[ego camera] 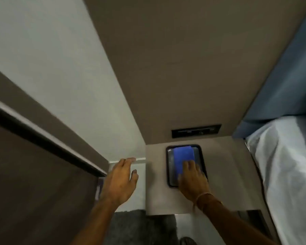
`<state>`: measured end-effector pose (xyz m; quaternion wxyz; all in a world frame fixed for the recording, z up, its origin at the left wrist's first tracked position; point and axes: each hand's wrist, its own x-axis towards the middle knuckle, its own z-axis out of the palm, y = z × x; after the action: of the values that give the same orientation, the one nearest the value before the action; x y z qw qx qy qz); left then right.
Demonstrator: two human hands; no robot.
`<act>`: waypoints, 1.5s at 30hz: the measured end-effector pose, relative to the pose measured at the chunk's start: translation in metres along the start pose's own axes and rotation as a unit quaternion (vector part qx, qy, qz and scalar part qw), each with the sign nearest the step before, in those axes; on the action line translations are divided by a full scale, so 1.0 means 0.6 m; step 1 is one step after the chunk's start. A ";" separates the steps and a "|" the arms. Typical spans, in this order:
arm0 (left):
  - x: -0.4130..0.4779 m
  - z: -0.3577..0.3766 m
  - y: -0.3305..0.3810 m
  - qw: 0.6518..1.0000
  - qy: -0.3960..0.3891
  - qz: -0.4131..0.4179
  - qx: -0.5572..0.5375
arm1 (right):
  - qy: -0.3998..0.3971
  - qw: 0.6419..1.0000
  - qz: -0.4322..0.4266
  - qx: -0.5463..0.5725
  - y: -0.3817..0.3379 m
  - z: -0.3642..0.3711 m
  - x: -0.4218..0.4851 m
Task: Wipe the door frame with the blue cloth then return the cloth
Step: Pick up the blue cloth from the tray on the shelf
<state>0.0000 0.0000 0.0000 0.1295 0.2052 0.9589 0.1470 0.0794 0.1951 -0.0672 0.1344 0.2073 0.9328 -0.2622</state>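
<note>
A folded blue cloth lies in a dark-rimmed tray on a small beige bedside shelf. My right hand rests flat on the near end of the cloth, fingers pressed on it; whether it grips the cloth is unclear. My left hand hovers to the left of the shelf with fingers apart and nothing in it. The dark brown door frame runs diagonally along the left side.
A bed with white sheets and a blue headboard fills the right. A black socket panel sits on the beige wall above the tray. A grey rug lies on the floor below.
</note>
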 end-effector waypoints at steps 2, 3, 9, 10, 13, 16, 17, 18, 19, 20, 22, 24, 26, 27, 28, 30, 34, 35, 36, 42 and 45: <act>0.072 0.097 0.007 0.991 -0.006 -0.071 -0.116 | -0.008 0.998 0.045 0.034 0.043 0.038 0.062; 0.101 0.146 0.012 0.981 -0.020 -0.105 -0.162 | -0.012 0.998 0.054 0.044 0.066 0.057 0.091; 0.243 0.394 0.063 0.936 -0.108 -0.209 -0.263 | -0.036 0.990 0.102 0.085 0.184 0.160 0.217; 0.258 0.428 0.067 0.931 -0.125 -0.225 -0.259 | -0.043 0.990 0.105 0.087 0.198 0.176 0.230; 0.274 0.492 0.069 0.926 -0.155 -0.252 -0.234 | -0.078 0.988 0.094 0.090 0.220 0.209 0.244; 0.279 0.537 0.062 0.919 -0.159 -0.266 -0.244 | -0.100 0.985 0.085 0.113 0.239 0.239 0.245; 0.282 0.549 0.059 0.918 -0.156 -0.267 -0.249 | -0.097 0.986 0.080 0.111 0.245 0.248 0.244; 0.285 0.556 0.058 0.918 -0.152 -0.268 -0.250 | -0.089 0.987 0.076 0.109 0.249 0.253 0.244; 0.290 0.563 0.057 0.918 -0.145 -0.270 -0.252 | -0.076 0.988 0.074 0.109 0.252 0.259 0.245; 0.296 0.566 0.058 0.917 -0.140 -0.273 -0.256 | -0.065 0.989 0.076 0.113 0.255 0.261 0.247; 0.308 0.570 0.060 0.916 -0.132 -0.274 -0.263 | -0.051 0.986 0.084 0.132 0.259 0.266 0.251; 0.317 0.563 0.068 0.926 -0.127 -0.249 -0.252 | -0.045 0.979 0.099 0.171 0.262 0.261 0.255; 0.316 0.544 0.080 0.951 -0.106 -0.188 -0.222 | -0.037 0.959 0.130 0.248 0.263 0.246 0.261; 0.310 0.527 0.087 0.964 -0.090 -0.148 -0.203 | -0.030 0.941 0.151 0.302 0.261 0.233 0.263; 0.300 0.509 0.095 0.974 -0.077 -0.108 -0.181 | -0.024 0.914 0.170 0.367 0.258 0.218 0.264; 0.270 0.466 0.104 0.988 -0.057 -0.024 -0.138 | -0.033 0.832 0.200 0.516 0.238 0.182 0.268; 0.181 0.357 0.121 0.995 -0.038 0.064 -0.070 | -0.060 0.731 0.210 0.647 0.165 0.104 0.269; 0.159 0.331 0.123 0.995 -0.036 0.080 -0.051 | -0.049 0.717 0.209 0.664 0.142 0.087 0.264; 0.138 0.308 0.124 0.994 -0.035 0.094 -0.036 | -0.043 0.704 0.209 0.678 0.121 0.074 0.256; 0.009 0.150 0.080 0.997 0.015 0.071 0.024 | -0.031 0.713 0.124 0.689 -0.060 0.029 0.143; -0.095 0.059 0.025 0.989 0.126 0.065 0.030 | -0.063 0.696 0.088 0.710 -0.176 0.008 0.058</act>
<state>0.0664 -0.0032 -0.0168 -0.0085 0.2502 0.9562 0.1514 0.0011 0.1214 -0.0381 0.0282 0.3056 0.4365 -0.8458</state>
